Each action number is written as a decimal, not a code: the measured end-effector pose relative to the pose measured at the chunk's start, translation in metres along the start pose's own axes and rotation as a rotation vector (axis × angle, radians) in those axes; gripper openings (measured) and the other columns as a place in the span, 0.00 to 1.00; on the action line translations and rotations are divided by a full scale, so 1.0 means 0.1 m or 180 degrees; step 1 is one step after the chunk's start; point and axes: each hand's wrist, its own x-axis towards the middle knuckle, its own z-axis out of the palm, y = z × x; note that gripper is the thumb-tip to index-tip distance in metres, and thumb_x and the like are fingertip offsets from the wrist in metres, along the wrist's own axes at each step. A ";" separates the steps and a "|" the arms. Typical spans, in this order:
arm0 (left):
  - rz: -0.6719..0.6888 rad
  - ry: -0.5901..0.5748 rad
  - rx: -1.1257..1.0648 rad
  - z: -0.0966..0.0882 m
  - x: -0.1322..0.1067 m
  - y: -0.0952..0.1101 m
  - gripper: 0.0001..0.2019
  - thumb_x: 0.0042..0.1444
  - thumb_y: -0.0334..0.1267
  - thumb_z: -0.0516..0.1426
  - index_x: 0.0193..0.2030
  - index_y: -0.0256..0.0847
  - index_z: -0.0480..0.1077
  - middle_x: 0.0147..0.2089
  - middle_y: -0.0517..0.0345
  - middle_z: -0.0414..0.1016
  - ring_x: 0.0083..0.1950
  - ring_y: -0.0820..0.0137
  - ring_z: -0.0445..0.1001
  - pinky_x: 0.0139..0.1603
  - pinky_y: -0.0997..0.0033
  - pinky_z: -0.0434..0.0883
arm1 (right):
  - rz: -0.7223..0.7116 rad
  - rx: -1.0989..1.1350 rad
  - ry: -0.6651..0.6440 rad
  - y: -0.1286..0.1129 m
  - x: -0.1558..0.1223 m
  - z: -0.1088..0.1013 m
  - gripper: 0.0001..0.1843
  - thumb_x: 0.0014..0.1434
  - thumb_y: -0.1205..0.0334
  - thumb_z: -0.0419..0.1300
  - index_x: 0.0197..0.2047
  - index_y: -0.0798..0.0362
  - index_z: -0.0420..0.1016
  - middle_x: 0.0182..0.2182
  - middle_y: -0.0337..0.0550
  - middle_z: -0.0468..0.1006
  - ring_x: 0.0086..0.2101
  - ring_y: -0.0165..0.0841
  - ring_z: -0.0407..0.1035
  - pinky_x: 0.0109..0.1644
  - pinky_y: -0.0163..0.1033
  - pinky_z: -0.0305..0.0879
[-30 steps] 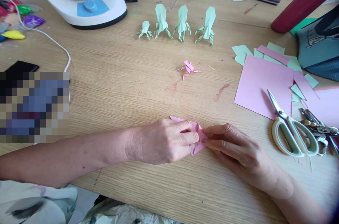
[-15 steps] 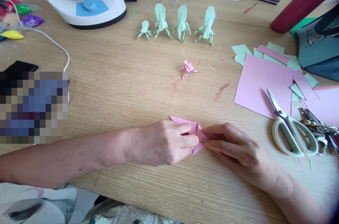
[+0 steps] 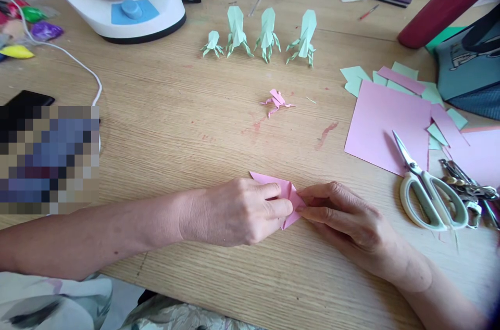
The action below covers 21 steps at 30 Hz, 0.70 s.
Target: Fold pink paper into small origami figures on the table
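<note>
A folded piece of pink paper [image 3: 291,192] lies on the wooden table, with creases and pointed corners showing. My left hand [image 3: 244,210] presses on it from the left, fingers bent over its middle and covering part of it. At its right corner, my right hand [image 3: 346,220] pinches the paper between thumb and fingers. Beyond the hands rests a small pink origami figure [image 3: 276,100] with thin legs. Several pale green origami figures [image 3: 267,33] stand in a row farther back.
To the right lie white-handled scissors [image 3: 433,200], a bunch of keys [image 3: 471,187], a pink sheet [image 3: 386,127] and green offcuts [image 3: 353,77]. A dark red bottle [image 3: 437,7] stands behind them. A white fan [image 3: 156,7] and its cable [image 3: 84,64] occupy the back left.
Both hands keep nearly the same hold on the pink paper. The whole view has shifted very slightly; the other things stay where they were.
</note>
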 end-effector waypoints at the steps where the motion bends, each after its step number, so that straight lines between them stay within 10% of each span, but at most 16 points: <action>1: 0.0003 -0.0028 -0.0031 0.00 0.00 0.00 0.06 0.63 0.28 0.56 0.40 0.36 0.75 0.44 0.56 0.78 0.43 0.69 0.75 0.42 0.69 0.74 | 0.0023 -0.0003 0.0018 -0.01 0.00 0.00 0.14 0.66 0.72 0.54 0.51 0.54 0.76 0.47 0.51 0.73 0.45 0.36 0.71 0.47 0.42 0.72; 21: -0.0078 -0.0007 -0.0145 -0.02 0.01 0.00 0.09 0.63 0.27 0.54 0.37 0.36 0.75 0.39 0.56 0.77 0.41 0.70 0.74 0.51 0.68 0.74 | 0.0111 -0.0574 -0.0042 -0.08 0.03 0.06 0.25 0.67 0.71 0.52 0.66 0.54 0.61 0.45 0.53 0.70 0.42 0.40 0.67 0.44 0.47 0.74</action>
